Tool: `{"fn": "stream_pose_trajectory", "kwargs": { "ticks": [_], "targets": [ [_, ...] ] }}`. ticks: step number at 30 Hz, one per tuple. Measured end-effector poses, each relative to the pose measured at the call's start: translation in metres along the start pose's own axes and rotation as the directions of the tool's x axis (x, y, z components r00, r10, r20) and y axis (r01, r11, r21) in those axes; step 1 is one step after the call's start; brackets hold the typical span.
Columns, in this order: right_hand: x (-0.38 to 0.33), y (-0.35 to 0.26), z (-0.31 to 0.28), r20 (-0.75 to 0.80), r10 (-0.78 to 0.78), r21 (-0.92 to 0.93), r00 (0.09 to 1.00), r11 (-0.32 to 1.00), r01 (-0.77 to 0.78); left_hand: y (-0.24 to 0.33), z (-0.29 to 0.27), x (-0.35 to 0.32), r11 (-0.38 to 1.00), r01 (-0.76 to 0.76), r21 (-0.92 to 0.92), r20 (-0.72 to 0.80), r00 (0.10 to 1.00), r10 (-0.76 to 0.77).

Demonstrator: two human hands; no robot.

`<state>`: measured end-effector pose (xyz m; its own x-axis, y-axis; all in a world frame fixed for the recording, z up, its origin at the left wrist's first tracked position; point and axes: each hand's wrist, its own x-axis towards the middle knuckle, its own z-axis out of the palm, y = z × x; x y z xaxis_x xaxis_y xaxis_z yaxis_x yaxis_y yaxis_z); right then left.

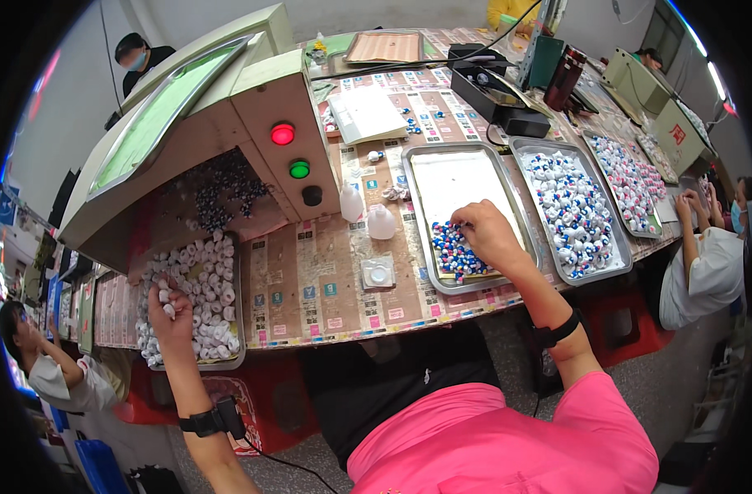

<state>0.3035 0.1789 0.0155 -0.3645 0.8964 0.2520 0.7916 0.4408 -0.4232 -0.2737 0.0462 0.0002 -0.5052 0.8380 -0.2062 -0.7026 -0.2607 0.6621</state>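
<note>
My left hand (172, 314) is closed around a couple of small white rounded pieces. Under and beside it lies a metal tray of similar white pieces (215, 284), partly inside the mouth of a beige box-shaped machine (265, 103). Over on the right, my right hand (489, 236) bends down into another metal tray (410, 169), its fingertips pinched together at a heap of small blue, red and white pieces (456, 257). What those fingertips hold, if anything, is hidden. White paper lines the far part of that tray.
Further right stand a tray of white pieces with coloured parts (567, 214) and another similar tray (627, 185). Two small white bottles (381, 222) stand between machine and trays, near a small square dish (378, 272). Behind are a black box (507, 115) and a dark-red flask (564, 78). Co-workers sit nearby.
</note>
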Motion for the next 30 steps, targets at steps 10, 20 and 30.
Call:
{"fn": "stream_pose_trajectory", "kwargs": {
  "ticks": [10,20,30],
  "targets": [
    [-0.013,0.002,-0.006,-0.03,0.092,0.303,0.995,0.95,-0.079,-0.026,0.055,-0.068,0.911,0.284,-0.301,0.235,0.947,-0.218],
    [-0.015,0.003,-0.008,-0.013,0.016,0.172,1.0,0.985,-0.013,-0.157,0.137,-0.174,0.693,0.647,-0.318,0.236,0.762,-0.603],
    [-0.036,-0.027,-0.008,0.241,0.108,0.777,0.965,0.574,-0.258,-0.19,0.138,-0.2,0.699,0.693,-0.179,0.176,0.721,-0.67]
  ]
}}
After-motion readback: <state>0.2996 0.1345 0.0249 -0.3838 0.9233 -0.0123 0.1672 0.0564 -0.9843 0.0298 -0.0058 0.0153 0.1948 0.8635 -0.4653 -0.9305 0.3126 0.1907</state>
